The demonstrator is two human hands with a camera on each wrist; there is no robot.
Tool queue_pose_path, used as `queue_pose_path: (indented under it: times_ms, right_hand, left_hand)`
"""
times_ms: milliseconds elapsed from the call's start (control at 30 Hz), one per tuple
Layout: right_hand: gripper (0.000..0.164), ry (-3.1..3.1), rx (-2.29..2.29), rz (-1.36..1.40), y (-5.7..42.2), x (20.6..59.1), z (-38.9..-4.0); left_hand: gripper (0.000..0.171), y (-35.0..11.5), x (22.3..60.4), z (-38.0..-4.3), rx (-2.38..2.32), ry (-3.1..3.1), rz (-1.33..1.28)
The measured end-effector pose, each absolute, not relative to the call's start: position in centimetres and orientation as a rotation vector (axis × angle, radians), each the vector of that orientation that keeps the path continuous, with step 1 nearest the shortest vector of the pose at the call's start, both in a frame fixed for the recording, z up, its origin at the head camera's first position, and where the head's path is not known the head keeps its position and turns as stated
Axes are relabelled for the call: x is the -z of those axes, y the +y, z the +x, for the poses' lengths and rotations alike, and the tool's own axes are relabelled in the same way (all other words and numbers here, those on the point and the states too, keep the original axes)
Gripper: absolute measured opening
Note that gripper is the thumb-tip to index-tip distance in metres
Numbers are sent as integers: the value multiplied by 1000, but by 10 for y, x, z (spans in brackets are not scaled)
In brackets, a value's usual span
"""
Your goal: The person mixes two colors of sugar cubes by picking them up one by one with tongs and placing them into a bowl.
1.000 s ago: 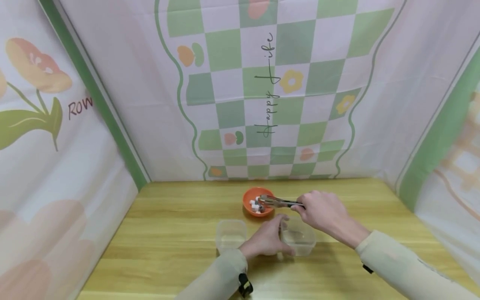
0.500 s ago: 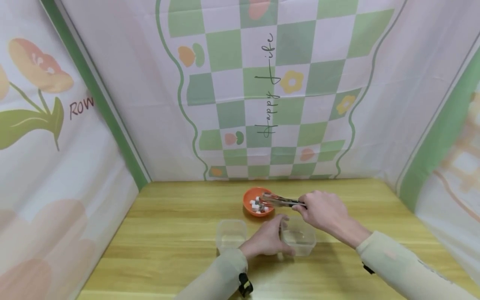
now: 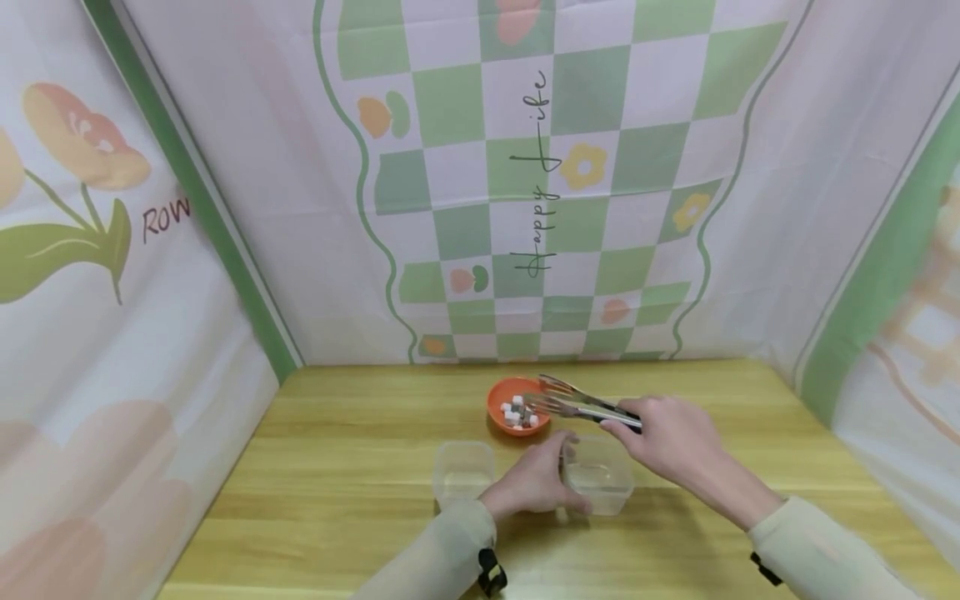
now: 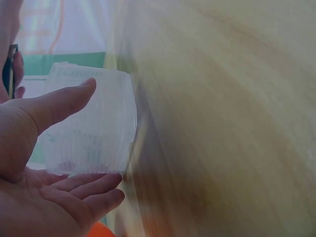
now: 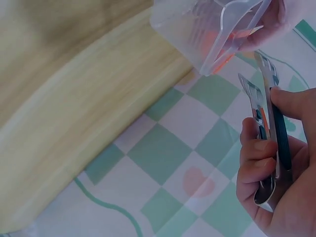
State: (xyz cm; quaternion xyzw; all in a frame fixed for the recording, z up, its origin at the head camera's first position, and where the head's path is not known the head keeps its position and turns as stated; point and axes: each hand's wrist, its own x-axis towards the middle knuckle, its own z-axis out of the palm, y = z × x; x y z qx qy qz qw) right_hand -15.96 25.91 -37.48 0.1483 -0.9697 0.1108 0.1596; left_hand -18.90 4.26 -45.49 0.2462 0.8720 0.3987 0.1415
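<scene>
My right hand (image 3: 671, 437) grips metal tongs (image 3: 588, 410) by their black handles. The two tong arms stand spread apart, with fork-like tips at the right rim of an orange bowl (image 3: 496, 402). Small white and dark cubes (image 3: 512, 416) lie in that bowl. In the right wrist view the fingers wrap the tongs (image 5: 280, 133), and nothing shows between the tips. Nearer me, my left hand (image 3: 528, 479) holds a clear plastic container (image 3: 613, 493) from its left side. Seen from the left wrist, thumb and fingers lie at two sides of this container (image 4: 98, 123), which is upright on the table.
A second clear container (image 3: 463, 471) stands to the left of my left hand. All of it rests on a wood-grain table (image 3: 345, 467). Printed cloth curtains (image 3: 457, 183) hang behind the table and along both sides.
My right hand has drawn back to the right and towards me with the tongs, and their arms have spread wider. The left hand and both containers have stayed put.
</scene>
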Motion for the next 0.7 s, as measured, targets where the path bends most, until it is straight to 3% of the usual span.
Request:
queue_pose_path:
  times_ms: [700]
  right_hand:
    - [49, -2727, -543, 224, 278, 384, -110]
  left_hand:
    - [110, 45, 458, -190, -1147, 2531, 667]
